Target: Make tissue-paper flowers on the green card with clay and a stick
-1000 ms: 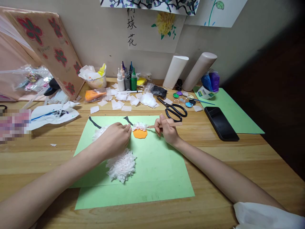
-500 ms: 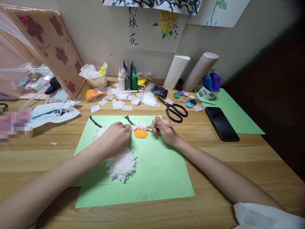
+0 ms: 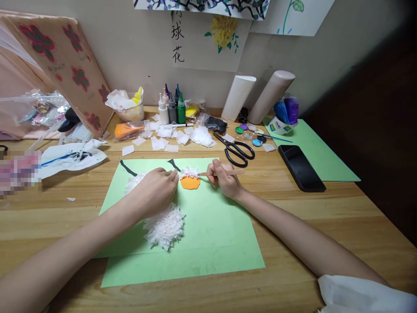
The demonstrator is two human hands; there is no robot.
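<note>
My right hand (image 3: 226, 180) grips a flat wooden craft stick (image 3: 235, 172), its tip at the right edge of a small white tissue tuft (image 3: 189, 172). That tuft sits along the upper part of an orange clay piece (image 3: 190, 183) on the light green paper (image 3: 215, 226). Just left of the tuft, my left hand (image 3: 158, 187) rests with fingers bent down and pressed together; whatever they may hold is hidden. Below it lies a large ruffled white tissue shape (image 3: 165, 228), and another white tissue patch (image 3: 133, 182) is partly covered by the hand. Dark strips (image 3: 128, 168) mark the paper's upper side.
Behind the paper lie black-handled scissors (image 3: 237, 152), white tissue squares (image 3: 202, 136) and a bagged orange clay pack (image 3: 128, 130). Paint bottles (image 3: 172, 108) stand near the wall. A phone (image 3: 300, 167) lies at right, partly over another green sheet (image 3: 335, 163).
The whole view has shifted slightly, with things appearing a little further left. Both hands keep nearly the same place on the paper, and the craft stick stays at the tuft.
</note>
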